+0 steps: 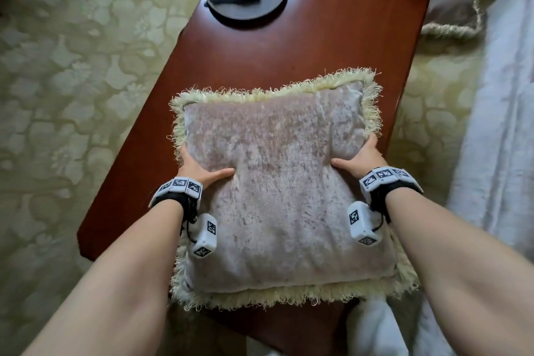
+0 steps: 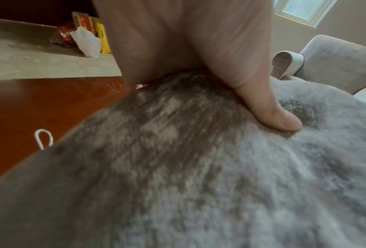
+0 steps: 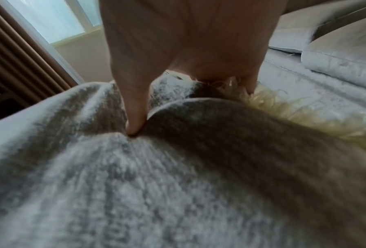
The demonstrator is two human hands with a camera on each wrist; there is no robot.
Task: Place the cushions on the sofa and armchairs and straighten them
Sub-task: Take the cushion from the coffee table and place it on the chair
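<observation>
Both hands are grasping one cushion [image 1: 277,182] over the near end of the table [image 1: 332,46]: the left hand [image 1: 196,166] is pinching its left edge and the right hand [image 1: 361,157] its right edge, thumbs pressing into the top face and fingers tucking under the fringe. The grips are sitting opposite each other, slightly toward the far side, so the cushion's bulk is lying toward the person; it looks roughly square, with no clear long axis. The sofa [image 3: 317,78] is lying off to the right, nearer the right hand, so the carry likely swings that way. Only the right wrist view is showing the sofa's seat; only the left wrist view is showing an armchair [image 2: 338,58] beyond the cushion. The head view alone is showing another cushion [image 1: 450,3] beyond the table.
</observation>
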